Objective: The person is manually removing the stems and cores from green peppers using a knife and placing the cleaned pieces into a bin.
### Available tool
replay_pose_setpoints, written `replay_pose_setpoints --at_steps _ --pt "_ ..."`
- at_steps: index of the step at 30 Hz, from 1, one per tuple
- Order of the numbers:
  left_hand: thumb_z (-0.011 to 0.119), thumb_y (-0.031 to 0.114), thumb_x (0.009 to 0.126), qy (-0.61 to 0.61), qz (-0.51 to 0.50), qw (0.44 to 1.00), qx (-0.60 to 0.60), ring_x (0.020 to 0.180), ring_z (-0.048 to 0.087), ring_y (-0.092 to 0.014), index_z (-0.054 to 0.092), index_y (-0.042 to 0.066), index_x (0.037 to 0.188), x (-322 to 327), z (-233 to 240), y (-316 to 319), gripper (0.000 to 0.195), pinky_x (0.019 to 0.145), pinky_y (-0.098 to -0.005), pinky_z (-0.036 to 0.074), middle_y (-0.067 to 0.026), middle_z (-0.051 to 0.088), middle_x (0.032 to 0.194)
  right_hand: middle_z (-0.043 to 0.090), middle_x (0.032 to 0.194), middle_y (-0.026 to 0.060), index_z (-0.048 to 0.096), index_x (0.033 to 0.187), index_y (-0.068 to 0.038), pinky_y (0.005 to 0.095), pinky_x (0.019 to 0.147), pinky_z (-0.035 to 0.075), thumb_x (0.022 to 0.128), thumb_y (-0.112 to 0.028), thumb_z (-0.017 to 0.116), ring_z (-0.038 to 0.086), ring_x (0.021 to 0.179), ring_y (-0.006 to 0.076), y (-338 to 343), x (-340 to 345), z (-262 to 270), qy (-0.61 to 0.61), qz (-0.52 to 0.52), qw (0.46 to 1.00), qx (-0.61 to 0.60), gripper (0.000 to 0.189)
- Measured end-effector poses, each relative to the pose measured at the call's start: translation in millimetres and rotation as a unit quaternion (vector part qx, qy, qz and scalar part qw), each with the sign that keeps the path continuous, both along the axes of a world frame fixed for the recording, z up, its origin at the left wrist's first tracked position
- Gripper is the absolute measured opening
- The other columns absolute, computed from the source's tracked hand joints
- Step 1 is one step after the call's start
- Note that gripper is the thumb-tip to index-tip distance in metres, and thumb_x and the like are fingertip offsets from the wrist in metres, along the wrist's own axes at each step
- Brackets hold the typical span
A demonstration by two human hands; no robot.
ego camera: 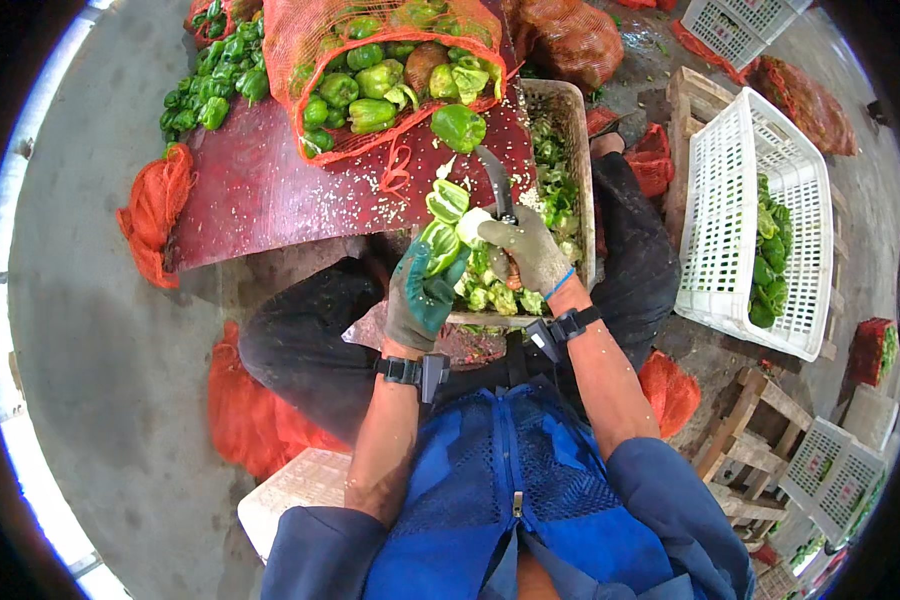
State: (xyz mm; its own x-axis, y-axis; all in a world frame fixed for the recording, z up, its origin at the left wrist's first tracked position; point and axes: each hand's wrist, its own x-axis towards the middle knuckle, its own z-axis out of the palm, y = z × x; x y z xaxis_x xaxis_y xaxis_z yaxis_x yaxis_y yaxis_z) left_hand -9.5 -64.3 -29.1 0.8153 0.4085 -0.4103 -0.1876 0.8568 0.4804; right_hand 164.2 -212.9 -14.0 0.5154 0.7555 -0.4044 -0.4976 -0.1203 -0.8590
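My gloved left hand (424, 289) holds a green bell pepper (444, 225) that is cut open, its pale inside facing up. In my gloved right hand (523, 244) is a knife with a dark curved blade (498, 180); its point reaches toward the table. A whitish pepper core (471, 226) lies between the right fingers and the cut pepper. Just beyond the hands a whole green pepper (458, 128) rests on the red table (270, 180), in front of an orange mesh sack (390, 22) full of green peppers. Pale seeds are scattered over the table.
A tray (583, 165) of green scraps stands below my hands and to the right. Small peppers (210, 90) are heaped at the table's left. A white plastic crate (716, 217) with green peppers sits at right near wooden pallets (757, 442). Red mesh bags (251, 412) lie around my legs.
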Motion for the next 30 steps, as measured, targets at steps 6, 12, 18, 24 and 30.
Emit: replay_pose_setpoints --at_steps 6,12,18,24,30 --pt "0.061 0.013 0.112 -0.037 0.000 0.999 0.022 0.142 0.064 -0.039 0.055 0.004 0.158 -2 17 3 0.047 0.112 -0.0432 0.062 -0.0185 0.062 0.156 0.062 0.078 -0.0016 0.070 0.116 -0.003 0.0257 0.049 0.044 0.098 -0.028 0.077 0.057 0.059 0.0083 -20 -8 -2 0.113 -0.111 0.981 0.109 0.032" --pt "0.061 -0.002 0.107 -0.003 0.012 0.993 0.117 0.138 0.066 -0.035 0.051 -0.001 0.161 -1 35 21 0.055 0.120 -0.0523 0.056 -0.0176 0.065 0.151 0.070 0.081 0.0135 0.069 0.106 0.001 0.0413 0.065 0.056 0.095 -0.039 0.087 0.069 0.070 0.0256 -21 8 4 -0.346 0.057 0.917 -0.189 0.046" --pt "0.060 -0.002 0.106 0.003 0.037 0.991 0.125 0.132 0.069 -0.031 0.051 0.000 0.161 -7 37 34 0.056 0.117 -0.0516 0.058 -0.0168 0.067 0.147 0.073 0.099 0.0224 0.072 0.106 -0.003 0.0513 0.081 0.060 0.091 -0.030 0.087 0.075 0.095 0.0420 46 9 20 -0.564 -0.065 0.799 -0.197 0.035" --pt "0.061 -0.003 0.106 -0.001 0.052 0.993 0.106 0.132 0.070 -0.032 0.052 0.000 0.161 -3 33 39 0.057 0.118 -0.0529 0.058 -0.0176 0.067 0.147 0.073 0.092 0.0212 0.073 0.095 -0.004 0.0555 0.082 0.060 0.086 -0.021 0.078 0.073 0.092 0.0435 77 29 -12 -0.652 0.006 0.736 -0.180 0.020" --pt "0.055 -0.010 0.095 0.138 0.183 0.855 0.465 0.130 0.070 -0.033 0.054 -0.002 0.160 7 39 37 0.065 0.114 -0.0413 0.054 -0.0194 0.068 0.147 0.068 0.097 0.0186 0.069 0.105 -0.005 0.0502 0.075 0.058 0.087 -0.005 0.078 0.071 0.087 0.0427 70 10 46 -0.617 -0.195 0.753 -0.124 0.020"
